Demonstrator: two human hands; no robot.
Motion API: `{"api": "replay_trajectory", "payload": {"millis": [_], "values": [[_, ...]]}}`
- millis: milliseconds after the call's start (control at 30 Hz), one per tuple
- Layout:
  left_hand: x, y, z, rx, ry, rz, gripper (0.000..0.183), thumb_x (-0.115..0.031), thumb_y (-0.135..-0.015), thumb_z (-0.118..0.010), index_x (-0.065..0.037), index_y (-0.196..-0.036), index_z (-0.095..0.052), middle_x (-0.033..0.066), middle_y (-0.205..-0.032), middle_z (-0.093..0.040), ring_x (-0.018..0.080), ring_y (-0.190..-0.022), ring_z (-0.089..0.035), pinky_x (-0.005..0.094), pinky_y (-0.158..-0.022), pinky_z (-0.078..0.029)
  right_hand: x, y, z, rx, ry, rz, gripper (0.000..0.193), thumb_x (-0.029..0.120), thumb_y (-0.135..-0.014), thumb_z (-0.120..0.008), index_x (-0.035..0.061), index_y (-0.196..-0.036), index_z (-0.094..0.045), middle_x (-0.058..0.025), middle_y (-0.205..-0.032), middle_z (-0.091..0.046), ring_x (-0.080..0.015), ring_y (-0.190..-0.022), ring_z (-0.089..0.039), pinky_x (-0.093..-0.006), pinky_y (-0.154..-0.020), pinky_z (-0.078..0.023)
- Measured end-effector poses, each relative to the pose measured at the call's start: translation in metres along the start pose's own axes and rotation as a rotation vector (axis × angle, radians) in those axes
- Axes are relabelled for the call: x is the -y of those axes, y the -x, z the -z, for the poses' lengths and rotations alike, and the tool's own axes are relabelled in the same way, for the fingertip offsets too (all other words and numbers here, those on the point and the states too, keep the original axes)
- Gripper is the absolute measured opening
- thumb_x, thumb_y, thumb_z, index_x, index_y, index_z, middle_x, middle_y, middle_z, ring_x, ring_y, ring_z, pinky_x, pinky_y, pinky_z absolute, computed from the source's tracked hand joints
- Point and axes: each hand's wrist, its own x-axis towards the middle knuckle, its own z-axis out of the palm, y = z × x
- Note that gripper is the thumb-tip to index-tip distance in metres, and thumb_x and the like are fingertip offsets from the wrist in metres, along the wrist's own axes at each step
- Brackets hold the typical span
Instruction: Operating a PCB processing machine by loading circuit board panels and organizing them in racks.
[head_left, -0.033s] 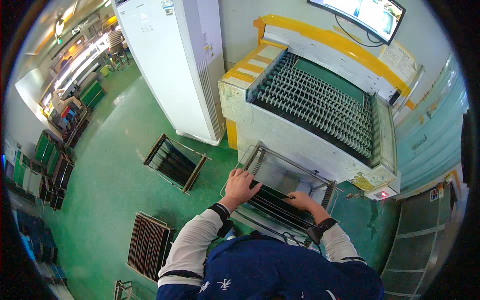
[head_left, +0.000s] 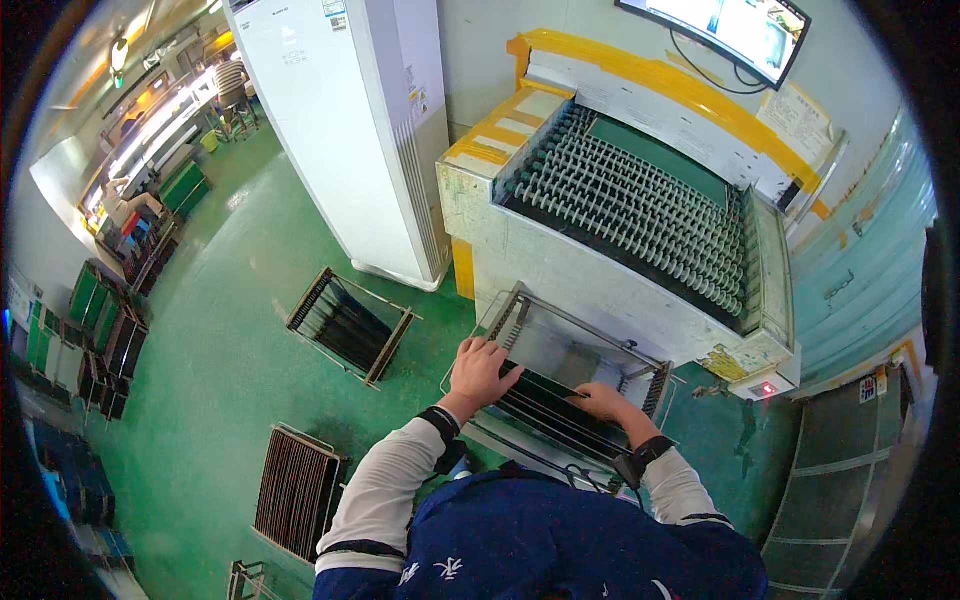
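In front of me stands a metal slotted rack (head_left: pixel 580 322) with several thin dark panels (head_left: pixel 560 412) upright in its near half. My left hand (head_left: pixel 482 372) is closed at the left end of the farthest panel, its thumb along the top edge; its fingertips are partly hidden. Farther right, my right hand (head_left: pixel 606 402) pinches the top edge of the same panel between thumb and fingers. The far half of the rack shows bare grey metal.
Behind the rack is a roller conveyor machine (head_left: pixel 630 200), with a monitor (head_left: pixel 735 35) above. A tall white cabinet unit (head_left: pixel 340 130) stands left of it. Two more racks of panels, one farther (head_left: pixel 350 325) and one nearer (head_left: pixel 297 490), sit on the green floor. People sit far left.
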Motion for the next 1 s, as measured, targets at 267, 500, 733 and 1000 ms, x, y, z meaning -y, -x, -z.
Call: {"api": "replay_trajectory", "payload": {"millis": [267, 500, 733, 1000], "values": [[-0.0005, -0.0004, 0.0001, 0.016, -0.002, 0.005, 0.038, -0.045, -0.086, -0.069, -0.007, -0.094, -0.068, 0.0089, -0.093, -0.065, 0.0296, -0.099, -0.058, 0.0451, -0.098, -0.041, -0.0046, -0.0031, -0.0023, -0.007, 0.014, -0.003, 0.048, 0.048, -0.094, -0.061, 0.0044, -0.112, -0.069, -0.0199, -0.104, -0.071, -0.0346, -0.093, -0.067, -0.0408, -0.080, -0.050], [-0.0007, -0.0004, 0.0005, 0.018, 0.001, 0.004, 0.038, -0.045, -0.086, -0.069, -0.007, -0.094, -0.068, 0.0090, -0.093, -0.065, 0.0299, -0.099, -0.058, 0.0451, -0.098, -0.041, -0.0056, -0.0035, -0.0026, -0.011, 0.033, 0.013, 0.048, 0.049, -0.094, -0.061, 0.0039, -0.110, -0.069, -0.0200, -0.102, -0.071, -0.0344, -0.092, -0.067, -0.0412, -0.078, -0.050], [-0.0008, -0.0003, 0.0001, -0.014, 0.005, -0.007, 0.037, -0.044, -0.086, -0.069, -0.008, -0.091, -0.068, 0.0087, -0.091, -0.064, 0.0298, -0.098, -0.058, 0.0451, -0.097, -0.041, -0.0054, -0.0029, -0.0032, -0.013, 0.001, 0.014, 0.049, 0.049, -0.094, -0.061, 0.0026, -0.108, -0.069, -0.0202, -0.100, -0.071, -0.0337, -0.090, -0.067, -0.0410, -0.077, -0.050], [-0.0003, 0.0010, -0.0008, -0.014, -0.005, -0.004, 0.036, -0.044, -0.085, -0.070, -0.008, -0.091, -0.067, 0.0082, -0.090, -0.063, 0.0292, -0.096, -0.058, 0.0448, -0.096, -0.041, -0.0052, -0.0012, -0.0036, -0.026, -0.022, 0.048, 0.048, 0.047, -0.095, -0.061, 0.0018, -0.106, -0.069, -0.0196, -0.095, -0.071, -0.0315, -0.084, -0.066, -0.0413, -0.075, -0.049]]}}
